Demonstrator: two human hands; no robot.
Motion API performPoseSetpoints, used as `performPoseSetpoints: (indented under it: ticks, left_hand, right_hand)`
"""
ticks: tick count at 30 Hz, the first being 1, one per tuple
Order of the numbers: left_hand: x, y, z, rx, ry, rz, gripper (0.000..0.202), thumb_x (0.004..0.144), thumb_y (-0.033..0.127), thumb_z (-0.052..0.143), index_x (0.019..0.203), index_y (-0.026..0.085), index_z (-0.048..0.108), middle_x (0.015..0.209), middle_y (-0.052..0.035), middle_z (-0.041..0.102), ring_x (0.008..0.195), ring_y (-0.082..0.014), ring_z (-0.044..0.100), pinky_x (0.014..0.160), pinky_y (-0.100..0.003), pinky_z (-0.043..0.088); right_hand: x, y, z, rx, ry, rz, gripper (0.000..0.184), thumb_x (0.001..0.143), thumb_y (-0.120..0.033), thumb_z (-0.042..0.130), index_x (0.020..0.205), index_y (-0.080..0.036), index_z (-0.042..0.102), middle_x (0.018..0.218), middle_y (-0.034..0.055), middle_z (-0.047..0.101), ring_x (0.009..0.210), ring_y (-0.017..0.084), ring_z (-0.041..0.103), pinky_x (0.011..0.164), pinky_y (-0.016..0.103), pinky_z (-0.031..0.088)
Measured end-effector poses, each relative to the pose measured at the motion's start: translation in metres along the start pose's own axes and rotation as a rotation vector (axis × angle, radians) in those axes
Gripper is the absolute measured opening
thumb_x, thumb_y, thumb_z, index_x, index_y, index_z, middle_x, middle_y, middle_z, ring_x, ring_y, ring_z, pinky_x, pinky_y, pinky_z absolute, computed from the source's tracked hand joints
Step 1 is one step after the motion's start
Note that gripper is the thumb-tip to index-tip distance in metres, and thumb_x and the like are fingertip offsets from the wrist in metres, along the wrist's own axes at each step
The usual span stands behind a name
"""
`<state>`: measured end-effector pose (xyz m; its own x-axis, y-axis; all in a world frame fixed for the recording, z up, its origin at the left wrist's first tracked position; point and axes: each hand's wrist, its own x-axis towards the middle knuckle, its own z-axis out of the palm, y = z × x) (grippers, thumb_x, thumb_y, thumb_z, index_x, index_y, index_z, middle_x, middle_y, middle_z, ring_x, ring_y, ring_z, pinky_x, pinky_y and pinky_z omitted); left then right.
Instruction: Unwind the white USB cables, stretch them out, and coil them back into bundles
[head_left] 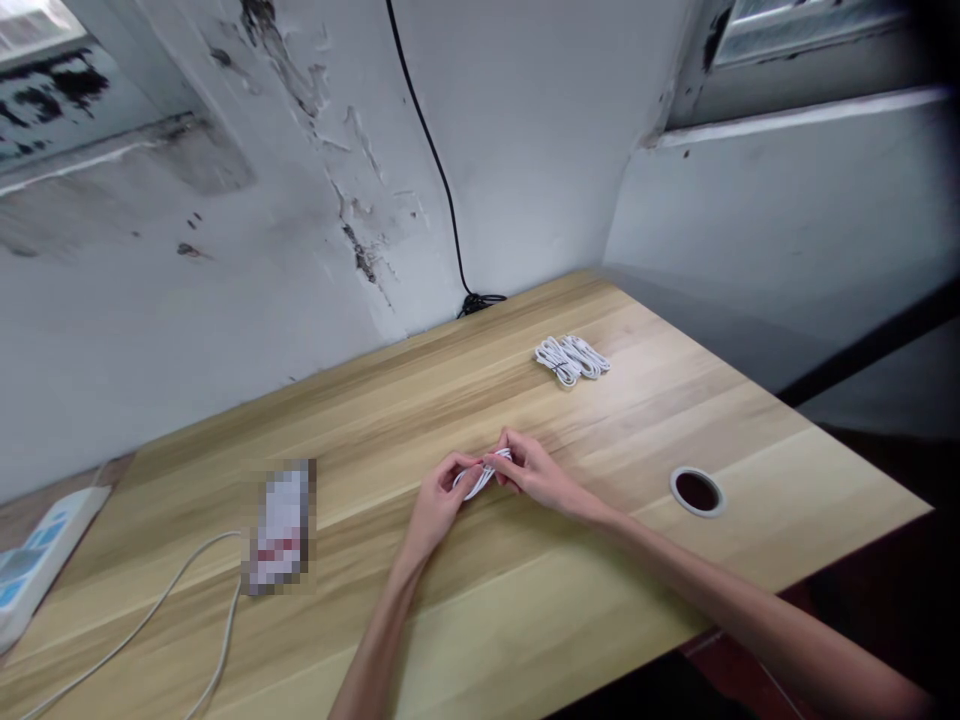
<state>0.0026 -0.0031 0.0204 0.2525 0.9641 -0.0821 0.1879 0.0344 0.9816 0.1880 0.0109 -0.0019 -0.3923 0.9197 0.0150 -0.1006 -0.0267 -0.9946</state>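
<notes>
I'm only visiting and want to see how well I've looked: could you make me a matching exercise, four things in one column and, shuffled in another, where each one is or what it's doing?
Things
1. Black cord
2. Power strip
3. Right hand
4. Round hole

Places and states
A. Gripping a white coil together with the left hand
B. Set in the table, with a pale rim
C. At the picture's left edge
D. Hanging down the wall

Right pairs: 1-D, 2-C, 3-A, 4-B
</notes>
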Motion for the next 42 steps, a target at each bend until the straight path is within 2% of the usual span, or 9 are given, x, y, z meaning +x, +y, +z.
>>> performPoseSetpoints:
  ticks: [9,17,20,23,29,34,42]
  left_hand:
    - [-0.002,-0.002,0.0,-0.046,0.056,-0.056,0.031,0.083,0.047,0.07,0.091,0.018,0.064,0.09,-0.0047,0.071,0.083,-0.0188,0.065,0.078,-0.029,0.048]
    - [-0.004,-0.005,-0.005,-0.044,-0.021,0.015,0.035,0.086,0.052,0.065,0.092,0.017,0.064,0.094,-0.0068,0.07,0.088,-0.0201,0.064,0.082,-0.03,0.048]
    - [-0.006,-0.005,-0.002,-0.009,-0.028,0.057,0.042,0.078,0.053,0.074,0.097,0.018,0.062,0.099,-0.0076,0.07,0.092,-0.0222,0.065,0.083,-0.031,0.049]
    - [-0.008,-0.006,0.004,0.106,0.005,0.077,0.043,0.07,0.043,0.083,0.096,0.019,0.059,0.1,-0.0064,0.07,0.092,-0.022,0.066,0.084,-0.031,0.05]
    - [-0.008,-0.012,0.007,0.228,0.069,0.172,0.023,0.084,0.036,0.071,0.092,0.019,0.059,0.096,-0.0053,0.072,0.084,-0.0178,0.067,0.077,-0.028,0.05]
    - [-0.011,-0.011,0.007,0.263,0.091,0.215,0.017,0.087,0.034,0.069,0.094,0.019,0.063,0.095,-0.0041,0.074,0.082,-0.0166,0.068,0.076,-0.026,0.05]
    - [-0.015,-0.002,0.009,0.27,0.096,0.216,0.014,0.088,0.032,0.067,0.091,0.018,0.067,0.093,-0.0038,0.074,0.081,-0.016,0.067,0.077,-0.025,0.049]
  right_hand:
    - [-0.001,-0.005,-0.001,0.031,-0.028,-0.015,0.04,0.091,-0.059,0.056,0.084,-0.021,0.045,0.066,-0.0031,0.056,0.052,0.01,0.048,0.047,0.023,0.033]
    - [-0.001,-0.005,0.0,0.039,-0.017,-0.018,0.036,0.092,-0.054,0.056,0.083,-0.021,0.045,0.061,-0.0047,0.055,0.049,0.01,0.046,0.045,0.022,0.03]
    - [0.0,-0.004,0.001,0.035,0.025,-0.027,0.035,0.092,-0.052,0.058,0.082,-0.022,0.044,0.06,-0.0049,0.054,0.051,0.01,0.046,0.047,0.023,0.03]
    - [0.0,-0.003,0.002,0.024,0.052,-0.039,0.035,0.092,-0.051,0.058,0.08,-0.022,0.042,0.058,-0.0054,0.051,0.053,0.011,0.046,0.049,0.023,0.031]
    - [-0.002,-0.007,0.003,0.033,0.01,-0.023,0.033,0.093,-0.049,0.056,0.081,-0.022,0.041,0.054,-0.0071,0.052,0.043,0.009,0.041,0.043,0.021,0.028]
    - [-0.003,-0.009,0.001,0.041,-0.024,0.017,0.032,0.093,-0.05,0.054,0.084,-0.023,0.039,0.051,-0.0082,0.053,0.036,0.008,0.041,0.035,0.019,0.025]
    - [-0.004,-0.009,0.002,-0.019,0.002,-0.031,0.03,0.093,-0.045,0.058,0.081,-0.023,0.042,0.05,-0.0079,0.053,0.036,0.008,0.04,0.036,0.019,0.026]
